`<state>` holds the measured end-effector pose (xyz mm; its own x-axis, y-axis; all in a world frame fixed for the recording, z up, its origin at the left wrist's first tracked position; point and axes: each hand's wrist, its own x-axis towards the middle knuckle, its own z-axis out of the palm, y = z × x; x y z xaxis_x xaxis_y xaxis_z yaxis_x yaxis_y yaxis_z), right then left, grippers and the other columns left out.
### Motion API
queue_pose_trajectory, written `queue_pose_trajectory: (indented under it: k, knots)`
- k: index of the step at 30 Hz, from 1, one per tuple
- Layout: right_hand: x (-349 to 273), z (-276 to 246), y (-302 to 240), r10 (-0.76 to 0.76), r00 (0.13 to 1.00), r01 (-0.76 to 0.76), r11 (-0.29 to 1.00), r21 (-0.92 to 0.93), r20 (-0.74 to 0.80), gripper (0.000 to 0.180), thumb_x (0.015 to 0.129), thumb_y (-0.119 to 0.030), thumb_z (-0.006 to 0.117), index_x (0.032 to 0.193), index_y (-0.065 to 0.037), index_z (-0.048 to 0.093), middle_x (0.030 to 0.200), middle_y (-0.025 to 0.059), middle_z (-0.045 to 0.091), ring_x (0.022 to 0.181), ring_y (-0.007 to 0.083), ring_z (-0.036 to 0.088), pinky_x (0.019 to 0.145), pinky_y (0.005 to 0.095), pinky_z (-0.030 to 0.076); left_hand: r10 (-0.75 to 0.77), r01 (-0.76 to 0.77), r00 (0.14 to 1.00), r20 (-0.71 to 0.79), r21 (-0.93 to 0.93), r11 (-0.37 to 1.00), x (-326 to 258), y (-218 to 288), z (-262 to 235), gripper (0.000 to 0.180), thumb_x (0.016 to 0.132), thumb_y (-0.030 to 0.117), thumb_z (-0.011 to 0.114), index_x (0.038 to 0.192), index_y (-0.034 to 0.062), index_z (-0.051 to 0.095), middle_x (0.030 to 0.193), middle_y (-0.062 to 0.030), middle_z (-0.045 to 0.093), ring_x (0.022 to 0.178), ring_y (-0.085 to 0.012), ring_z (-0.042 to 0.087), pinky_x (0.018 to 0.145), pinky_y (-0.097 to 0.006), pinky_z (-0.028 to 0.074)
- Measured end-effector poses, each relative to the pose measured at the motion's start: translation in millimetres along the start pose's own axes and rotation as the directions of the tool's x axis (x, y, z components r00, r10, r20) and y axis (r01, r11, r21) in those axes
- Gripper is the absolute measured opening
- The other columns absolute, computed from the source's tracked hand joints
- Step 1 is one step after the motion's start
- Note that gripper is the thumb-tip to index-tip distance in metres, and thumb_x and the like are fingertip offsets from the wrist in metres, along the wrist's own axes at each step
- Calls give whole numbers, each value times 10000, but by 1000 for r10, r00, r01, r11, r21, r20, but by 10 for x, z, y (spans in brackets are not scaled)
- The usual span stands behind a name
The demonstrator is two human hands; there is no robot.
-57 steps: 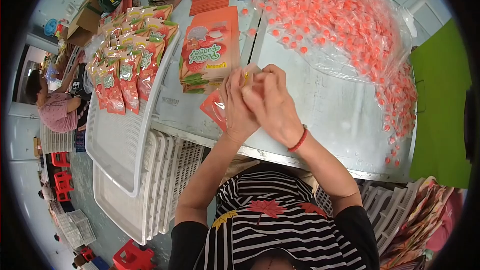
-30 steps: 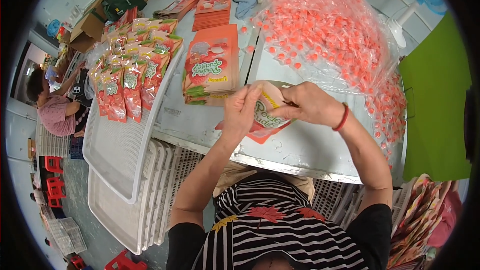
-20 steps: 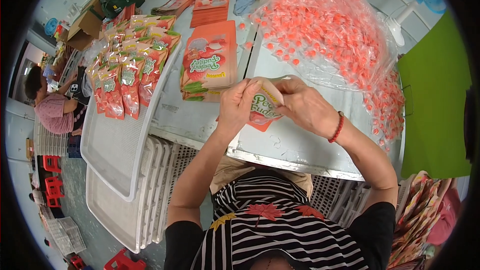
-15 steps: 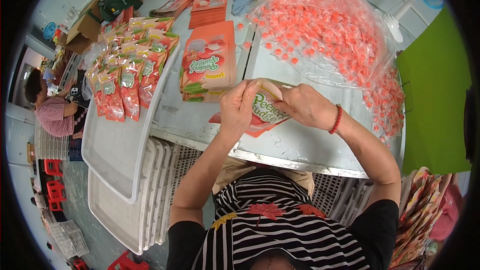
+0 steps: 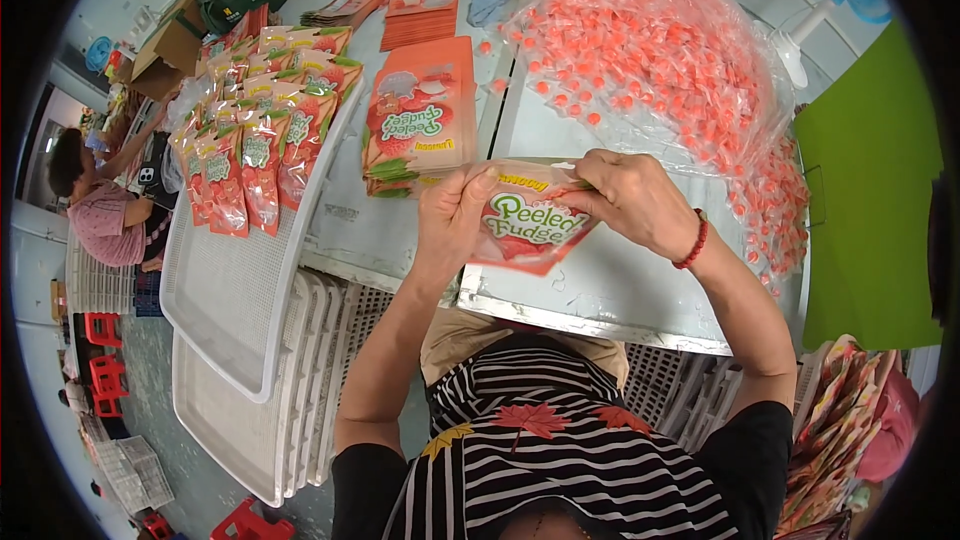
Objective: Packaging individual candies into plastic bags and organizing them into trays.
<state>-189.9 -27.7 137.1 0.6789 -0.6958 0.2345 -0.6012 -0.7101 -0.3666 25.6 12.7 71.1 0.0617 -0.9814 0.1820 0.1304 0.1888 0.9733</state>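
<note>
Between my two hands a pink and white candy pouch (image 5: 530, 225) hangs over the near part of the table. My left hand (image 5: 455, 210) pinches its upper left corner, the fingers closed. On the upper right corner my right hand (image 5: 635, 195), with a red bead bracelet at the wrist, has its fingers closed too. The pouch's top edge is pulled fairly straight between them, and its printed front faces me. Just beyond my left hand lies a stack of flat pouches (image 5: 420, 105). To the right, a big clear bag of wrapped red candies (image 5: 640, 50) spills onto the table.
Filled pouches (image 5: 262, 155) crowd a white mesh tray (image 5: 225, 285) on the left, above stacked trays (image 5: 235, 420). More pouch stacks (image 5: 420, 5) and a blue cloth (image 5: 489, 0) lie farther back. A green panel (image 5: 860, 200) stands right. A person (image 5: 105, 200) sits far left.
The pouch's top edge, bent open before, is now stretched straighter. My right hand has moved slightly right, my left hand slightly left, and more of the printed front shows.
</note>
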Motion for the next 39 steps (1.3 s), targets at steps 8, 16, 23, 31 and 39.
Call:
queue_pose_trajectory:
  k: [8,16,23,31,39]
  knots:
    - [86,11,-121,212,977,-200,941,272,-15,386,791,-178,737,1083,-71,508,752,111,670,665,268,661,567,335,493,-89,101,987,130,-90,991,45,64,1,163,871,39,628,1011,-23,683,869,-32,687,772,-57,607,683,-211,494]
    - [77,-30,47,134,965,-202,927,316,227,205,810,-176,724,877,13,680,704,147,627,596,181,596,570,305,475,21,-18,1000,18,-155,988,17,53,32,152,865,67,652,984,-17,696,860,-24,687,759,-56,604,663,-212,491]
    - [34,-38,74,146,964,-219,908,357,222,218,799,-178,733,885,12,672,702,134,618,593,181,577,573,307,470,-115,118,990,81,-40,992,20,84,-49,135,868,61,644,967,-14,698,848,-28,689,745,-61,604,659,-215,492]
    - [-35,37,163,143,958,-214,933,289,247,230,775,-161,749,894,13,656,703,127,622,611,201,593,593,316,474,-129,134,987,99,-39,990,-39,117,-120,141,885,71,626,969,-19,695,835,-29,688,740,-50,589,652,-216,480]
    - [149,131,-134,-18,984,-2,994,113,178,238,804,-213,703,821,17,646,690,130,589,644,294,593,590,362,467,-1,-8,998,64,144,990,-115,-9,-85,149,877,91,638,964,-15,696,801,1,664,696,-39,546,616,-210,455]
